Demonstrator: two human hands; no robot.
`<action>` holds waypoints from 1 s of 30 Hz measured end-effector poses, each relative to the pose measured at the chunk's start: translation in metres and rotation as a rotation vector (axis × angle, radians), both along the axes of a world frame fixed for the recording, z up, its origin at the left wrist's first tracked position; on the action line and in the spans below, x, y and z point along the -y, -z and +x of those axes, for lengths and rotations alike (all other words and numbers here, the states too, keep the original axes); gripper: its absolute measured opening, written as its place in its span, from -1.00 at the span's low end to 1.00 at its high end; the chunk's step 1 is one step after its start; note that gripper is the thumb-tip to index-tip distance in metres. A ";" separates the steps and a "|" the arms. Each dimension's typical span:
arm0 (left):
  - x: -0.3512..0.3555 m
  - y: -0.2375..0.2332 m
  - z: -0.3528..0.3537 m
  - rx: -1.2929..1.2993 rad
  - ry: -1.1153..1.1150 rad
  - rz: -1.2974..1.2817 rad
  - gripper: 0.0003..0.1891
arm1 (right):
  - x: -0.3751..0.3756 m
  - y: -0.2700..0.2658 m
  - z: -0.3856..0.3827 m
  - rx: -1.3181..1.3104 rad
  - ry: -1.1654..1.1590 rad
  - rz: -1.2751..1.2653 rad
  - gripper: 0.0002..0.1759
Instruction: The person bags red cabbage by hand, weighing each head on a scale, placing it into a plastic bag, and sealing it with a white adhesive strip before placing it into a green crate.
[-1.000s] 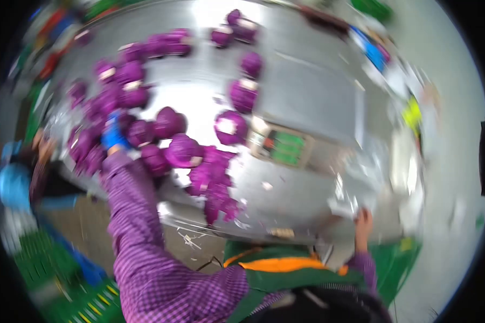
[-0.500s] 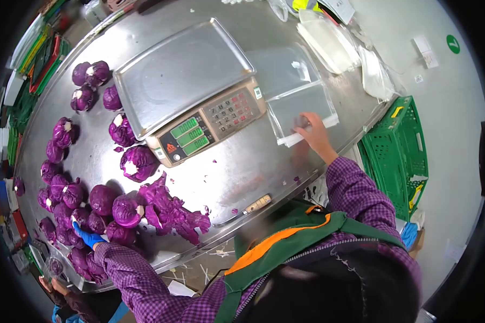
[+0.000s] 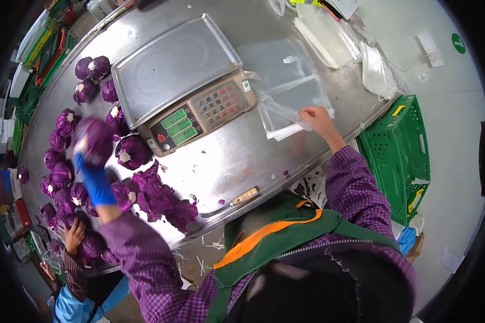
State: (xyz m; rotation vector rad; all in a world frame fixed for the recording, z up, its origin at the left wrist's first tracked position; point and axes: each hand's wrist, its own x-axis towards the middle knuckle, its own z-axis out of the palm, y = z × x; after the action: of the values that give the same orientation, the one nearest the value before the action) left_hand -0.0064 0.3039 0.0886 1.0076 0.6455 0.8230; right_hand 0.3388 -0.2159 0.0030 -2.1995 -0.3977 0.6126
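Note:
My left hand [image 3: 96, 180], in a blue glove, holds a purple cabbage [image 3: 94, 141] raised over the others; both are blurred by motion. My bare right hand [image 3: 319, 121] pinches the edge of a clear plastic bag [image 3: 285, 116] at the right of the table. More bags lie flat beneath it. Between my hands stands a scale with a bare metal tray [image 3: 175, 67] and a lit green display [image 3: 179, 126]. Several cabbages [image 3: 62, 175] lie at the left, and loose purple leaves [image 3: 161, 202] are heaped near the table's front edge.
A wooden-handled knife [image 3: 244, 196] lies at the front edge of the metal table [image 3: 226, 161]. Green crates [image 3: 396, 156] stand at the right. More bags [image 3: 326, 37] lie at the back right. A co-worker's hand [image 3: 74, 235] touches cabbages at the lower left.
My left hand has risen from the pile with a cabbage. My right hand has closed on a bag edge and lifted it a little. A co-worker's hand has reached onto the cabbages.

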 end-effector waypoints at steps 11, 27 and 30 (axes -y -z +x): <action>0.138 -0.053 0.188 -0.568 -0.166 1.511 -0.14 | 0.023 -0.041 0.015 0.070 0.071 0.211 -0.80; 0.317 0.015 0.329 -0.396 0.567 1.626 -0.67 | 0.050 0.031 -0.017 0.418 0.033 0.000 -0.08; 0.302 -0.028 0.325 -0.396 0.326 1.263 -0.75 | 0.052 0.033 -0.013 0.396 0.112 0.056 -0.04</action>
State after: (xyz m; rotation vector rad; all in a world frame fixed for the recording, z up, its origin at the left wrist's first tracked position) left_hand 0.3188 0.0019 0.1167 2.3923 0.2030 0.7055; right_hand 0.3259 -0.2679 -0.0296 -2.2686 -0.4837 0.0999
